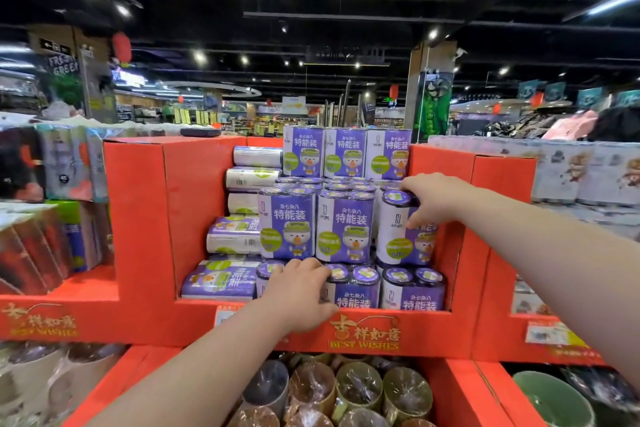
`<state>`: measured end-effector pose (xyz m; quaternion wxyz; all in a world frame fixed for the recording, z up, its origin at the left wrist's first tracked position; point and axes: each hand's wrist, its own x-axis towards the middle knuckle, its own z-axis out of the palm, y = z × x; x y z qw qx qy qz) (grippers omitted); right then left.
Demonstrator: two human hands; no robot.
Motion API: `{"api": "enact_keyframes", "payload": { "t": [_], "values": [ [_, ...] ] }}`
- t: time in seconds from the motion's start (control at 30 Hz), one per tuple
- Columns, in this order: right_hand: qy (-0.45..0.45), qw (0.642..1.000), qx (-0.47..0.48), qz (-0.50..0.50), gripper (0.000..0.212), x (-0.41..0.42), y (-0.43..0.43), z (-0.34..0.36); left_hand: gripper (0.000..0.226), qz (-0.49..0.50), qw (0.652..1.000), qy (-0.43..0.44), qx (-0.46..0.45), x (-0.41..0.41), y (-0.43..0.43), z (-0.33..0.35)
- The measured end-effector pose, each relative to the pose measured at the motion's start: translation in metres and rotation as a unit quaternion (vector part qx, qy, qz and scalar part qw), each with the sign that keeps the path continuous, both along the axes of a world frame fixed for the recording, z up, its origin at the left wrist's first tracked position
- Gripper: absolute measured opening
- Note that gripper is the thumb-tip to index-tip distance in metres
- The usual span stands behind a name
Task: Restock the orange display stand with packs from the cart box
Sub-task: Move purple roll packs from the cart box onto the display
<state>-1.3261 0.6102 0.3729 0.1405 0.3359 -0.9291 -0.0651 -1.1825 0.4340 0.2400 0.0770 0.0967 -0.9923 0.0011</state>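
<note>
The orange display stand [194, 204] fills the middle of the view, its open bay stacked with purple-and-white packs in three stepped rows. My right hand [431, 199] grips the top of the rightmost pack [398, 236] in the middle row, fingers curled over its upper edge, thumb on its front. My left hand [298, 291] lies over the leftmost pack [268, 272] of the front row, fingers curled over its top, hiding most of it. Several packs [242, 180] lie on their sides at the bay's left. The cart box is out of sight.
Below the stand, an orange bin [446, 388] holds wrapped cups [360, 388]. Green bowls [550, 399] sit at the lower right. Other wrapped goods [65, 163] fill the shelves on both sides. A dark flat object [200, 132] rests on the stand's top.
</note>
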Motion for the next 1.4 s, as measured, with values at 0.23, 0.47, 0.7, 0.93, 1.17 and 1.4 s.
{"api": "enact_keyframes", "payload": {
  "t": [0.23,0.47,0.7,0.93,1.17,1.4],
  "values": [
    [0.005,1.000,-0.002,0.001,0.054,-0.019,-0.014,-0.011,0.065,-0.003,1.000,0.017,-0.003,-0.001,-0.003,-0.005],
    [0.033,0.999,-0.026,-0.003,0.063,-0.017,-0.014,-0.025,0.064,0.005,0.999,0.032,-0.009,-0.001,0.001,-0.007],
    [0.108,0.981,-0.123,0.108,0.055,0.019,-0.017,-0.040,0.064,0.028,0.996,0.089,-0.013,0.016,0.004,-0.020],
    [0.025,0.961,-0.034,0.272,0.036,0.084,-0.045,-0.086,0.065,0.100,0.990,0.085,-0.042,0.061,-0.013,-0.035],
    [-0.063,0.928,0.072,0.360,0.040,0.133,-0.099,-0.148,0.067,0.232,0.969,0.068,-0.046,0.140,-0.035,-0.041],
    [-0.108,0.891,0.059,0.436,0.044,0.212,-0.158,-0.164,0.073,0.362,0.932,0.002,-0.018,0.251,-0.051,-0.067]
  ]
}}
